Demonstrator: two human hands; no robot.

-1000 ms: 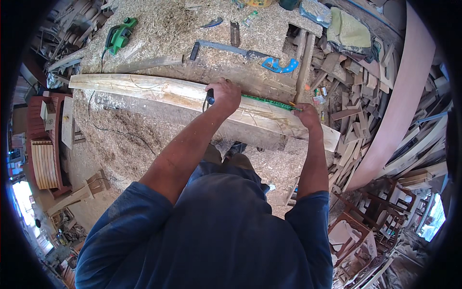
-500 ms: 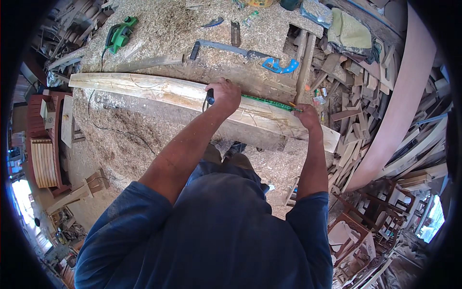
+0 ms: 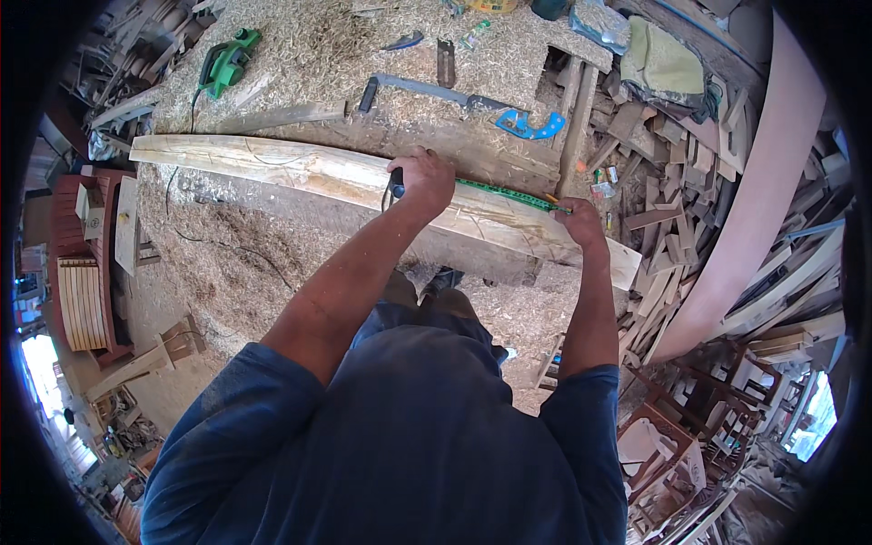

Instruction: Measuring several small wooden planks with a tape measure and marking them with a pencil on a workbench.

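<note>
A long pale wooden plank (image 3: 318, 173) lies across the bench in front of me. My left hand (image 3: 425, 178) is closed round the dark case of a tape measure (image 3: 397, 184) over the plank's middle. From it the green tape blade (image 3: 509, 193) runs to the right along the plank's far edge. My right hand (image 3: 579, 220) is closed at the other end of the blade, near the plank's right end. A thin yellow-orange pencil (image 3: 551, 198) sticks out by its fingers, which seem to pinch both pencil and blade.
Beyond the plank lie a hacksaw-like saw with a blue handle (image 3: 530, 124) and a green power planer (image 3: 229, 64) with its cord. Wood shavings (image 3: 309, 54) cover the bench. Wood offcuts (image 3: 677, 163) pile up at the right, beside a folded yellowish cloth (image 3: 661, 59).
Almost nothing differs. The green blade looks slightly turned between my hands, and both hands stay in place on the plank.
</note>
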